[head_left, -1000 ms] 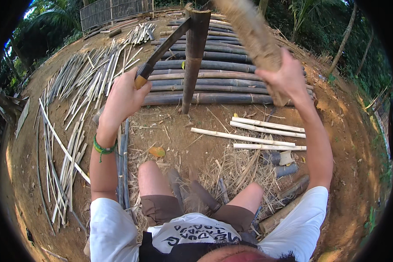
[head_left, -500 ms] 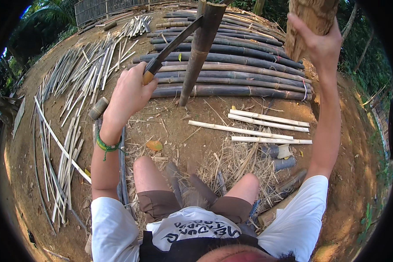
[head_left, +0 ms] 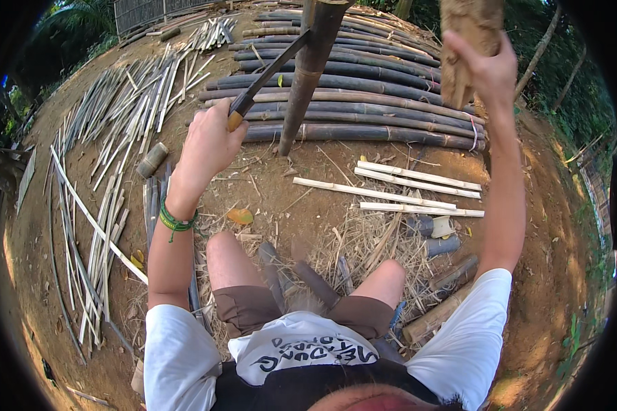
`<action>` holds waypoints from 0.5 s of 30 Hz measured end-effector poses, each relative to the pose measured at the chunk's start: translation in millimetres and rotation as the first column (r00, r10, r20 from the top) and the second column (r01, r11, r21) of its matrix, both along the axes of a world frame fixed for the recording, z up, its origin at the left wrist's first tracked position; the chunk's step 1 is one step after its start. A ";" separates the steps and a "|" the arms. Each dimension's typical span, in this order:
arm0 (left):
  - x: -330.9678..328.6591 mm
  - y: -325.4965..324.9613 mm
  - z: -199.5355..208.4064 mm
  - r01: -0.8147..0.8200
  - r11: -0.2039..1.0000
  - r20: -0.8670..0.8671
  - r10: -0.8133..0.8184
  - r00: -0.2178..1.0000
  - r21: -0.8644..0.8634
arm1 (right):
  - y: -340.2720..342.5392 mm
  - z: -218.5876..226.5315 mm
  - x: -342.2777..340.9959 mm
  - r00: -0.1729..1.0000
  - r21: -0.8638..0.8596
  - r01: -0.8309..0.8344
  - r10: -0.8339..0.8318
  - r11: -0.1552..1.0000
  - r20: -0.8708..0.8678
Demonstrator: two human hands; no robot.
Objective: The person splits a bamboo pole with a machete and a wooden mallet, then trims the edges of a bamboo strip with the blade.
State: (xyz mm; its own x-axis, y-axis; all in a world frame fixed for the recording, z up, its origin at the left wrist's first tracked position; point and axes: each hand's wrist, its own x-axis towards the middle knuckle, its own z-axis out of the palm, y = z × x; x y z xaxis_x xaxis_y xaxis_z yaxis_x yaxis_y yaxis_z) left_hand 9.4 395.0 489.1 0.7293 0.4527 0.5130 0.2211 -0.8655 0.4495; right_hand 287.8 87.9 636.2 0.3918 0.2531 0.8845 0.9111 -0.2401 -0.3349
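Note:
My left hand (head_left: 209,142) is closed round the handle of a machete (head_left: 273,74). Its dark blade slants up and away, meeting an upright dark bamboo pole (head_left: 303,85) near the top. The pole's foot is on the ground; whether the blade is sunk into it or only passes behind is hard to tell. To the right, my right hand (head_left: 492,68) grips a rough, weathered chunk of wood (head_left: 462,65), raised and apart from pole and blade. The upper end of that wood runs out of the picture.
Long dark bamboo poles (head_left: 363,133) lie side by side beyond the upright one. Pale split strips (head_left: 418,185) rest on the soil at right, above shavings (head_left: 370,240) and short bamboo pieces (head_left: 442,244). More strips (head_left: 106,253) are heaped at left, near a short bamboo section (head_left: 152,159).
The raised wood and my right hand have come slightly left and lower in the picture. My left hand keeps its grip on the machete against the pole. The whole view has shifted a little.

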 end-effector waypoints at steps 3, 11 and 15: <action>2.1 -3.7 -1.5 0.034 0.997 0.056 -0.038 0.998 0.068 | -11.8 26.2 -5.6 0.985 0.055 -0.125 0.118 0.991 0.125; -6.2 -5.4 -1.2 0.032 0.998 0.021 -0.033 0.999 0.046 | 38.7 -109.6 -3.5 0.922 -0.612 -0.015 -0.227 0.791 -0.315; 16.2 20.3 -14.7 0.023 0.999 -0.062 -0.025 0.998 -0.022 | 50.1 -126.7 0.7 0.797 -0.340 -0.196 -0.052 0.920 -0.602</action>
